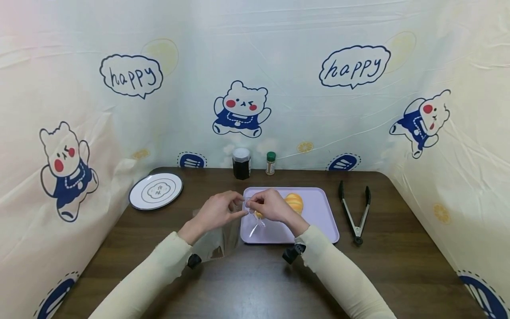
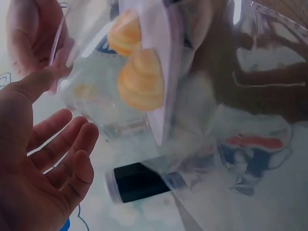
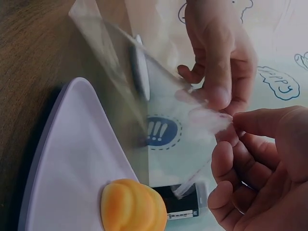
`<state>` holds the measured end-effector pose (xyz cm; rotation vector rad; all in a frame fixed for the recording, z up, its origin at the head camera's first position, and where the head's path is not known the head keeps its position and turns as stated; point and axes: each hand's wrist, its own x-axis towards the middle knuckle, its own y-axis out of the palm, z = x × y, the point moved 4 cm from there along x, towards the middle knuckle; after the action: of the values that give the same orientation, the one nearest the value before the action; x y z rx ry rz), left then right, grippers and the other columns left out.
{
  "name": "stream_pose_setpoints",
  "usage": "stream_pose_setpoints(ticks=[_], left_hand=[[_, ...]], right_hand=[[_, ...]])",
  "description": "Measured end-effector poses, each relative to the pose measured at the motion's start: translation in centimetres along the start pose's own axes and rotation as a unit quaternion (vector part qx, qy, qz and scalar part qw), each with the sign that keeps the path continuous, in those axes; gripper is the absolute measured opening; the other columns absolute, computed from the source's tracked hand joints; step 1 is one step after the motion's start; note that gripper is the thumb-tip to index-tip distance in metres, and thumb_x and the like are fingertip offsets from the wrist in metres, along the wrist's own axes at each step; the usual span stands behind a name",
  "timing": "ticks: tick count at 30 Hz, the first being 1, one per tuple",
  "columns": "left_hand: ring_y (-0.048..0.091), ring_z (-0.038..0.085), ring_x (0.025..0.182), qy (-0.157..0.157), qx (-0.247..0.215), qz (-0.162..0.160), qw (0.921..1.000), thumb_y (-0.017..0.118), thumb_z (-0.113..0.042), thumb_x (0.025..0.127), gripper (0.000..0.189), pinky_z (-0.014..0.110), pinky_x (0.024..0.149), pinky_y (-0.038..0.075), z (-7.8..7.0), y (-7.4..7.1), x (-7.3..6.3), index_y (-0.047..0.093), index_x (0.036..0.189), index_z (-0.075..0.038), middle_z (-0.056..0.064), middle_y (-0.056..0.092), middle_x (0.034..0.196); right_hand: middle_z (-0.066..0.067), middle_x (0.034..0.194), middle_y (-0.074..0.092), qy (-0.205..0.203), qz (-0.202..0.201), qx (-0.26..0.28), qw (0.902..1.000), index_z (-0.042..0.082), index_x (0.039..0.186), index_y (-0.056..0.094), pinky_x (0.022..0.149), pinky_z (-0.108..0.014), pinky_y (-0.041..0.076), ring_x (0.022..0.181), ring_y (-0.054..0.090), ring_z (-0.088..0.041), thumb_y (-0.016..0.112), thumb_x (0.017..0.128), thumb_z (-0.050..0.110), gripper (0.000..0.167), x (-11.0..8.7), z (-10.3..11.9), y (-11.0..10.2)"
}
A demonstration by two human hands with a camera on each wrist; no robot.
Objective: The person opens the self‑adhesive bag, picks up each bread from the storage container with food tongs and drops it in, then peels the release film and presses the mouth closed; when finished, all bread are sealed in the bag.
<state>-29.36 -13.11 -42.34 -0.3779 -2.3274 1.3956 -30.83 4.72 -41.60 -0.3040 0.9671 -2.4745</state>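
A clear plastic bag [image 1: 215,243] hangs between my hands, its top edge at their fingertips and its body hanging down over the table to the left of the tray. My left hand [image 1: 217,208] pinches that edge between thumb and fingers. Facing it, my right hand [image 1: 271,204] pinches the bag with thumb and forefinger, the other fingers curled loosely in the right wrist view. Beneath the right hand lies a lilac tray [image 1: 318,226] with orange-yellow bread rolls [image 1: 294,202] on it. Two rolls [image 2: 142,79] show through the film in the left wrist view.
A white plate [image 1: 145,196] with a dark rim sits at the back left. Along the back edge stand a dark jar [image 1: 241,168] with a white lid and a small green-capped spice bottle [image 1: 270,165]. Black-tipped tongs [image 1: 360,228] lie spread right of the tray.
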Motion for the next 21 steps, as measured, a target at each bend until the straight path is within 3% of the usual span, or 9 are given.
stream_pose_setpoints(ticks=[5,12,21], left_hand=[[0.063,0.010,0.079,0.004,-0.027,0.004,0.9996,0.075,-0.037,0.089,0.030,0.023,0.066,0.054,-0.26,0.35,0.06,0.069,0.111,-0.018,0.000,0.070,0.096],[0.064,0.008,0.080,0.024,-0.030,-0.012,0.9992,0.072,-0.033,0.092,0.024,0.025,0.069,0.055,-0.55,0.24,0.12,0.071,0.108,-0.015,-0.002,0.071,0.095],[0.064,0.007,0.082,0.007,-0.053,-0.003,0.9986,0.071,-0.028,0.093,0.019,0.025,0.072,0.056,-0.40,0.00,-0.09,0.072,0.108,-0.017,-0.005,0.071,0.097]], right_hand=[[0.000,0.079,0.075,-0.006,0.001,-0.004,1.0000,0.018,0.087,0.077,0.053,-0.022,0.043,0.063,0.055,-0.009,0.062,0.099,0.030,0.023,-0.01,-0.18,0.03],[-0.010,0.085,0.076,0.000,-0.004,-0.017,0.9998,0.018,0.089,0.077,0.054,-0.022,0.042,0.063,0.054,-0.010,0.062,0.099,0.030,0.022,0.01,-0.40,-0.10],[-0.010,0.086,0.075,0.008,-0.005,-0.017,0.9998,0.016,0.092,0.076,0.057,-0.023,0.044,0.065,0.056,-0.011,0.062,0.099,0.029,0.020,0.06,-0.73,-0.09]])
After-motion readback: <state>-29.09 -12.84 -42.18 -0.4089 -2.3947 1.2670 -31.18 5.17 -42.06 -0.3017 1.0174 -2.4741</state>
